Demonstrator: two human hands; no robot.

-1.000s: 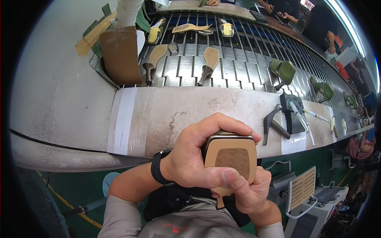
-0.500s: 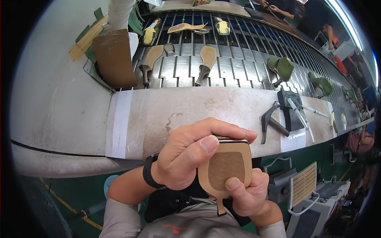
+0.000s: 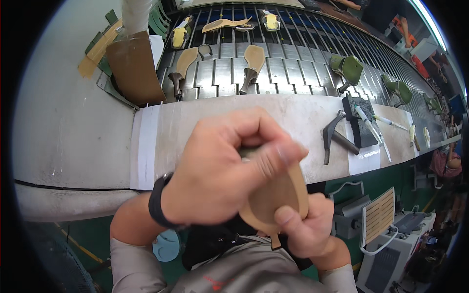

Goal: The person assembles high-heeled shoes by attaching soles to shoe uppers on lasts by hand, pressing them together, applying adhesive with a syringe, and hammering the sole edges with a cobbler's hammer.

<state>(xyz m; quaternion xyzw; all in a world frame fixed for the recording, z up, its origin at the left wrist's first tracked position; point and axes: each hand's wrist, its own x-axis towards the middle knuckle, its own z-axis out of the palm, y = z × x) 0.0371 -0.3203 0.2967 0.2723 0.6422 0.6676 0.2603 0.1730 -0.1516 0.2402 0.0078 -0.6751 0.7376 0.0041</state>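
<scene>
My right hand (image 3: 309, 225) grips a shoe sole (image 3: 267, 202) with a tan insole and a brown oval pad. The thumb presses on the pad near the narrow end, and the other fingers are behind the sole. My left hand (image 3: 215, 168), with a black band on the wrist, is over the wide end. Its fingers are curled, and thumb and forefinger are pressed together, partly blurred. Anything between them cannot be made out. The sole's wide end is largely hidden by this hand.
Ahead, a pale bench (image 3: 195, 115) borders a metal conveyor (image 3: 281, 73) carrying tan soles with brown heels (image 3: 254, 61) and green shoes (image 3: 349, 71). On the bench to the right are a hammer (image 3: 337, 136) and a black block (image 3: 364, 124) with white-handled brushes (image 3: 371, 128). A brown cardboard piece (image 3: 136, 68) stands left.
My left hand has moved up and left from the sole's edge, turning its back toward me as its fingers curled. The sole has tilted; my right hand keeps its grip.
</scene>
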